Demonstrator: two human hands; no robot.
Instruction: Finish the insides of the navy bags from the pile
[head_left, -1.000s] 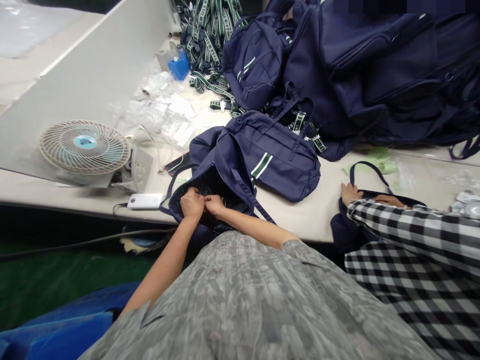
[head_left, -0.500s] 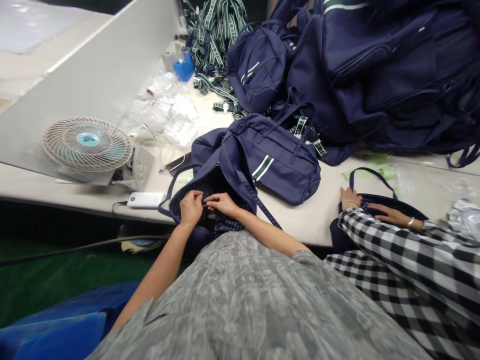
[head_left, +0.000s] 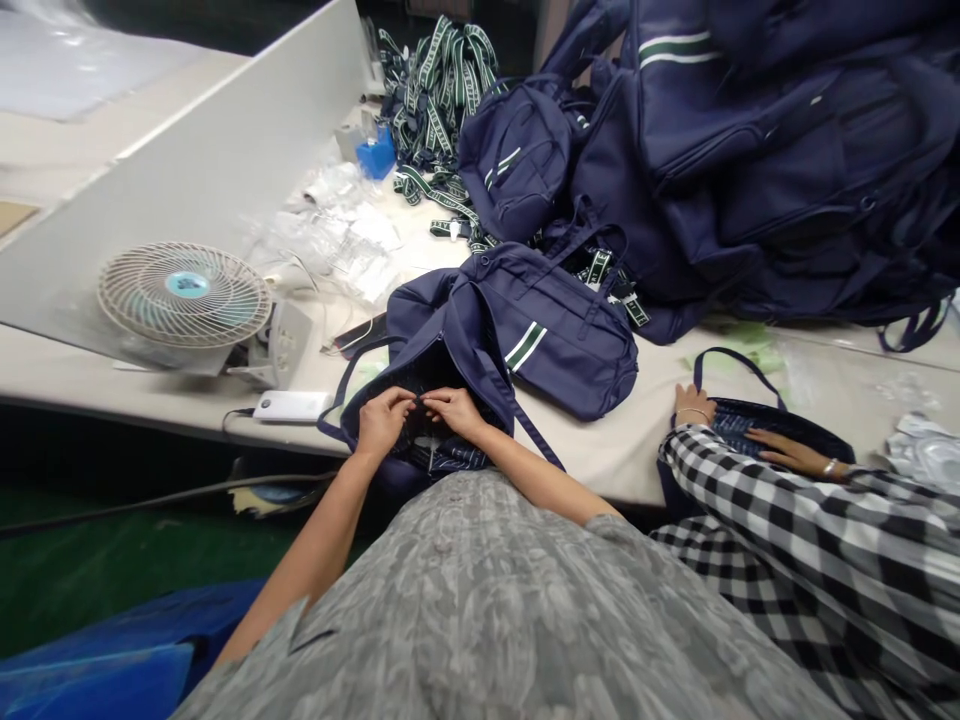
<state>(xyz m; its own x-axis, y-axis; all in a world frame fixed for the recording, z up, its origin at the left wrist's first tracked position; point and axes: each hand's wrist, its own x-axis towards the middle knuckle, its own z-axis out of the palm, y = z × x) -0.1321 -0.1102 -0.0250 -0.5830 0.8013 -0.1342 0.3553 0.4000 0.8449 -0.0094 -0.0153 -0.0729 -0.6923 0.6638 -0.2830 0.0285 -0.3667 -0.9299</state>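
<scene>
A navy bag [head_left: 472,335] lies with its mouth open towards me at the table's front edge, a dark patterned lining showing inside. Over the opening, my left hand [head_left: 384,420] pinches with thumb and forefinger. My right hand [head_left: 453,411] pinches too, its fingertips close to those of the left. Whatever they hold between them is small and dark, too small to make out. A strap loop of the bag lies left of my left hand. Behind the open bag rests another navy bag [head_left: 562,340] with a green and white stripe.
A fan [head_left: 186,292] and a white power bank [head_left: 292,406] stand on the left. Plastic wrappers [head_left: 349,240], a blue box [head_left: 376,153] and lettered straps [head_left: 439,90] lie behind. Navy bags [head_left: 750,170] pile up at the back right. A co-worker's hands [head_left: 799,452] work in another bag.
My two hands have shifted slightly right and stay pinched over the bag's mouth. More of the lining shows beneath them. The co-worker's right-hand side hand has moved a little; the whole view has tilted slightly.
</scene>
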